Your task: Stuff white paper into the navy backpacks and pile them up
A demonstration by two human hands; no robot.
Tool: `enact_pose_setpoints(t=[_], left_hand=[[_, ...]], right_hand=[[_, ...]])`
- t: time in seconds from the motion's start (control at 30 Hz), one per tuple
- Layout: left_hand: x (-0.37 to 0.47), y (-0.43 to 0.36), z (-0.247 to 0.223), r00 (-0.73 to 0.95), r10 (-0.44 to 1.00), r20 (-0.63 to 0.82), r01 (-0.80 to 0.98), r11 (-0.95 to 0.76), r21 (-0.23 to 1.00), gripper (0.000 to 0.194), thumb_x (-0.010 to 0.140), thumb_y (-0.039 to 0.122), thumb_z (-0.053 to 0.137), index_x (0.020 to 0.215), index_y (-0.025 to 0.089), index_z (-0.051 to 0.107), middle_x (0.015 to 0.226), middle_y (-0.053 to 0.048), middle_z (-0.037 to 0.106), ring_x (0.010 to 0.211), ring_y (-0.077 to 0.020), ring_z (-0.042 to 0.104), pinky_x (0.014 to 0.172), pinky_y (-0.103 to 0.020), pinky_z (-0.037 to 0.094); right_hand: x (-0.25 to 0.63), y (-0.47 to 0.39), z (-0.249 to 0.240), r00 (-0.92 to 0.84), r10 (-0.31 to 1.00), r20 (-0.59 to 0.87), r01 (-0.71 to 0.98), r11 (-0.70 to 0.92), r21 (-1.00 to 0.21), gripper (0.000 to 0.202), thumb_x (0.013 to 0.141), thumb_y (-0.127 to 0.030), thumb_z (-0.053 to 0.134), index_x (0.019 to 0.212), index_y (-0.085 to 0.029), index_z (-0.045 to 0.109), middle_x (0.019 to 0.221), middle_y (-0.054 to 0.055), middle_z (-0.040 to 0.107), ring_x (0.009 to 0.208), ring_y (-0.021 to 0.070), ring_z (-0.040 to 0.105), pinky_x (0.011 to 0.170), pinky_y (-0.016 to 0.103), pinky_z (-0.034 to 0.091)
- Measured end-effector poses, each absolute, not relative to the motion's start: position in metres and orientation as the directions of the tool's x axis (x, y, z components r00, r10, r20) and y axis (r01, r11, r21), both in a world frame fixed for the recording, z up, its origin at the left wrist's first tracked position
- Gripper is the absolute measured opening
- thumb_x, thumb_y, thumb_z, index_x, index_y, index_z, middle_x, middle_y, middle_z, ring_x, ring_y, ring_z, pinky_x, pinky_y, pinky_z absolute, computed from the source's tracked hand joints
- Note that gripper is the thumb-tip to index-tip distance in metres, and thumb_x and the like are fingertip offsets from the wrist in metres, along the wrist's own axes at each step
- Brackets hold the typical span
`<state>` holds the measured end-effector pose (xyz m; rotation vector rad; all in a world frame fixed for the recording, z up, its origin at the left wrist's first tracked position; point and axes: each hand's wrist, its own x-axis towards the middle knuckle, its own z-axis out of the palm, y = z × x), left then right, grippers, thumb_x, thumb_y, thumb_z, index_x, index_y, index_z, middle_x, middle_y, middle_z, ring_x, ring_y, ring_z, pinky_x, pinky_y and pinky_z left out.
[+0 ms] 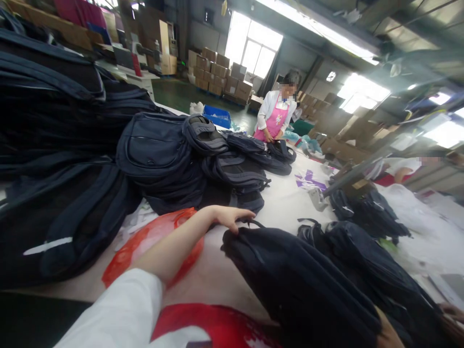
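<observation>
A dark backpack lies slanted across the lower right of the head view. My left hand grips its top end beside the thin handle loop, thumb and fingers on the fabric. At the bag's lower end, my right hand shows only in part against its side, and its fingers are hidden. Under my left forearm is an orange-red plastic bag on the white table. Navy backpacks are piled at the left and centre.
More dark backpacks lie just right of the held one. Across the table, a person in a pink apron handles a bag. Purple strips and a blue bin are farther off. Part of another person's hand shows at the right edge.
</observation>
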<state>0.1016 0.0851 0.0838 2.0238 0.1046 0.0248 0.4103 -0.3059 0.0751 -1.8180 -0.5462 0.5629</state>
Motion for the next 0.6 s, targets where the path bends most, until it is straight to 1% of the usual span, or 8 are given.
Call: enact_pose_setpoints(t=[0.07, 0.1, 0.17, 0.23, 0.4, 0.47, 0.53, 0.6], left_hand=[[0.098, 0.068, 0.079, 0.976, -0.14, -0.164, 0.116, -0.3, 0.947, 0.069, 0.062, 0.021, 0.077, 0.128, 0.019, 0.058, 0.109, -0.005, 0.072, 0.103, -0.024, 0.066, 0.09, -0.035, 0.053], [0.098, 0.055, 0.075, 0.968, -0.164, -0.188, 0.142, -0.258, 0.956, 0.058, 0.066, 0.026, 0.075, 0.122, 0.018, 0.061, 0.099, -0.003, 0.073, 0.093, -0.0219, 0.068, 0.084, -0.033, 0.054], [0.1, 0.027, 0.063, 0.982, -0.077, -0.172, 0.148, -0.248, 0.957, 0.042, 0.073, 0.033, 0.071, 0.112, 0.018, 0.066, 0.093, -0.002, 0.072, 0.085, -0.0194, 0.067, 0.079, -0.03, 0.053], [0.103, 0.002, 0.053, 0.993, 0.039, -0.113, 0.12, -0.296, 0.948, 0.037, 0.074, 0.033, 0.068, 0.108, 0.018, 0.066, 0.098, -0.001, 0.071, 0.087, -0.0193, 0.066, 0.079, -0.029, 0.051], [0.109, -0.016, 0.046, 0.906, 0.418, 0.061, 0.1, -0.353, 0.93, 0.026, 0.085, 0.034, 0.054, 0.098, 0.015, 0.065, 0.092, -0.003, 0.068, 0.086, -0.0191, 0.061, 0.081, -0.029, 0.048], [0.108, -0.011, 0.056, 0.847, 0.523, 0.097, 0.084, -0.312, 0.946, 0.031, 0.092, 0.039, 0.046, 0.092, 0.014, 0.064, 0.087, -0.003, 0.066, 0.083, -0.0178, 0.059, 0.079, -0.029, 0.048], [0.104, -0.004, 0.073, 0.854, 0.512, 0.094, 0.041, -0.246, 0.968, 0.036, 0.094, 0.043, 0.043, 0.09, 0.014, 0.064, 0.084, -0.002, 0.064, 0.078, -0.0156, 0.057, 0.076, -0.027, 0.047], [0.099, 0.001, 0.095, 0.914, 0.4, 0.061, 0.014, -0.182, 0.983, 0.037, 0.094, 0.046, 0.046, 0.091, 0.014, 0.064, 0.081, 0.0, 0.062, 0.074, -0.0135, 0.055, 0.071, -0.024, 0.045]], right_hand=[[0.419, -0.297, 0.079, 0.839, 0.52, -0.158, -0.008, -0.278, -0.961, 0.041, 0.039, -0.037, 0.086, 0.075, -0.023, 0.072, 0.066, 0.006, 0.071, 0.069, 0.0338, 0.07, 0.064, 0.047, 0.061], [0.422, -0.291, 0.08, 0.877, 0.454, -0.154, -0.043, -0.247, -0.968, 0.045, 0.035, -0.033, 0.085, 0.076, -0.022, 0.071, 0.066, 0.004, 0.07, 0.064, 0.0312, 0.069, 0.062, 0.046, 0.061], [0.426, -0.28, 0.082, 0.936, 0.337, -0.103, -0.045, -0.176, -0.983, 0.048, 0.032, -0.03, 0.081, 0.078, -0.021, 0.069, 0.066, 0.001, 0.069, 0.056, 0.0246, 0.065, 0.057, 0.042, 0.059], [0.43, -0.27, 0.082, 0.96, 0.276, -0.036, 0.002, -0.136, -0.991, 0.047, 0.034, -0.031, 0.078, 0.078, -0.02, 0.067, 0.066, -0.001, 0.068, 0.054, 0.0202, 0.061, 0.055, 0.038, 0.058], [0.439, -0.259, 0.08, 0.955, 0.296, 0.015, 0.062, -0.151, -0.987, 0.045, 0.044, -0.036, 0.074, 0.084, -0.019, 0.065, 0.068, -0.001, 0.066, 0.058, 0.019, 0.06, 0.058, 0.037, 0.056], [0.441, -0.259, 0.08, 0.957, 0.289, 0.019, 0.07, -0.165, -0.984, 0.041, 0.045, -0.037, 0.073, 0.08, -0.018, 0.065, 0.066, -0.001, 0.065, 0.057, 0.0187, 0.059, 0.057, 0.037, 0.055], [0.443, -0.258, 0.082, 0.959, 0.284, 0.024, 0.08, -0.188, -0.979, 0.039, 0.044, -0.038, 0.072, 0.077, -0.018, 0.065, 0.065, 0.001, 0.065, 0.057, 0.0193, 0.059, 0.057, 0.037, 0.054], [0.442, -0.256, 0.088, 0.961, 0.276, 0.036, 0.101, -0.226, -0.969, 0.04, 0.043, -0.035, 0.073, 0.078, -0.016, 0.068, 0.066, 0.002, 0.065, 0.057, 0.0196, 0.058, 0.057, 0.037, 0.053]])
